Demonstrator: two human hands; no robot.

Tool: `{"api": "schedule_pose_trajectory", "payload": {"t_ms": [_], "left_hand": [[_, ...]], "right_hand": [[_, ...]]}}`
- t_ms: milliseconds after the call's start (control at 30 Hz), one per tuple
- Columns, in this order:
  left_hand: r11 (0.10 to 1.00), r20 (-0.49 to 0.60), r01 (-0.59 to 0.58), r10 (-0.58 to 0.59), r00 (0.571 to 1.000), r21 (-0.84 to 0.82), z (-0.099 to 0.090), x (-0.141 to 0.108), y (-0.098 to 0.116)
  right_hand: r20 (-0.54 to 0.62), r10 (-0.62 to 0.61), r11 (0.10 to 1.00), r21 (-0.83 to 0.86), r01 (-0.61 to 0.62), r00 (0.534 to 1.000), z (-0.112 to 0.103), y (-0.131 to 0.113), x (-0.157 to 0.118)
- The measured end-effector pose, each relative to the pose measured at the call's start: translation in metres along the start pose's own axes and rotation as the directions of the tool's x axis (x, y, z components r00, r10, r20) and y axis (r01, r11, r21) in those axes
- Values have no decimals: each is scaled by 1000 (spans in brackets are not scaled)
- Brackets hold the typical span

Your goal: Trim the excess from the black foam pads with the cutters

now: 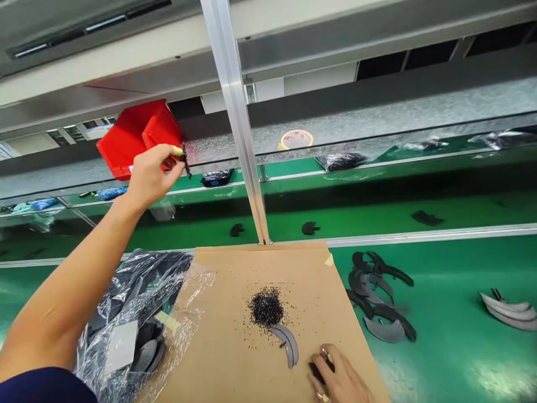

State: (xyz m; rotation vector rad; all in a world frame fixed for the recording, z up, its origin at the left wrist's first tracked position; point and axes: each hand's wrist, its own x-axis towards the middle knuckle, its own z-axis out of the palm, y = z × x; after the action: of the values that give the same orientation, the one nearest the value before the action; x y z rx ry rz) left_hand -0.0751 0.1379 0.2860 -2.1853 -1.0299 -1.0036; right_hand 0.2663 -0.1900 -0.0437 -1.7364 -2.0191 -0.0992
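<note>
My left hand (151,170) is raised at the shelf edge, beside a red plastic bin (121,140). It pinches a thin black piece (185,161) whose exact kind I cannot make out; a yellow cover sits on one fingertip. Low on the cardboard sheet (226,268), my right hand (339,375) is closed around a black part (321,370), mostly hidden by the fingers. To the left of that hand lies a grey curved part (287,345) with a small dark stem. A pile of tiny black pieces (267,307) is heaped just above it, with several scattered around.
A clear plastic bag (126,313) of dark parts overlaps the cardboard's left side. Several black and grey curved parts (377,296) lie on the green table to the right. A metal post (235,101) rises behind the cardboard. The shelf carries a tape roll (297,139).
</note>
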Motion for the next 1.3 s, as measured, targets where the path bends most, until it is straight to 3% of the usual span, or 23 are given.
{"api": "schedule_pose_trajectory", "payload": {"t_ms": [33,100,167,200,233,300,333,400,467,533,667,833,1000,1133,1300], "left_hand": [[997,-20,-38,36,999,-71,-6,-19,16],[977,39,-102,112,993,-190,-15,-64,52],[913,167,-212,283,944,-349,-21,-114,86],[878,282,-242,376,883,-413,-22,-138,101],[852,416,-260,461,783,-455,-20,-162,114],[843,623,-265,527,578,-468,-11,-204,136],[845,685,-260,531,499,-467,-5,-220,145],[851,754,-254,525,393,-460,8,-242,156],[855,778,-234,518,356,-463,19,-249,166],[848,759,-193,529,380,-494,27,-245,179],[778,646,-150,598,473,-610,45,-233,221],[718,556,-210,660,505,-663,63,-245,255],[673,435,-128,598,674,-728,64,-247,255],[614,350,-86,552,757,-784,88,-210,286],[590,344,-13,488,803,-807,137,-157,346]], "right_hand": [[3,13,1000,5,-13,1000,-5,2,4],[43,38,999,20,-39,998,-15,4,11],[86,64,998,22,-66,994,-24,5,19],[112,71,997,24,-74,991,-27,5,23],[136,79,996,28,-83,988,-29,4,27],[174,89,994,47,-98,981,-30,2,34],[185,93,993,58,-106,978,-30,0,36],[202,91,989,96,-112,975,-29,-3,40],[227,76,983,148,-111,971,-30,-6,42],[252,71,979,166,-115,965,-34,-6,44],[297,99,989,73,-126,950,-40,-3,44],[292,121,984,93,-154,949,-42,-4,34],[200,221,957,145,-251,955,-60,5,27],[97,349,935,27,-353,932,-76,40,47],[-31,448,889,-91,-449,894,-82,92,77]]}}
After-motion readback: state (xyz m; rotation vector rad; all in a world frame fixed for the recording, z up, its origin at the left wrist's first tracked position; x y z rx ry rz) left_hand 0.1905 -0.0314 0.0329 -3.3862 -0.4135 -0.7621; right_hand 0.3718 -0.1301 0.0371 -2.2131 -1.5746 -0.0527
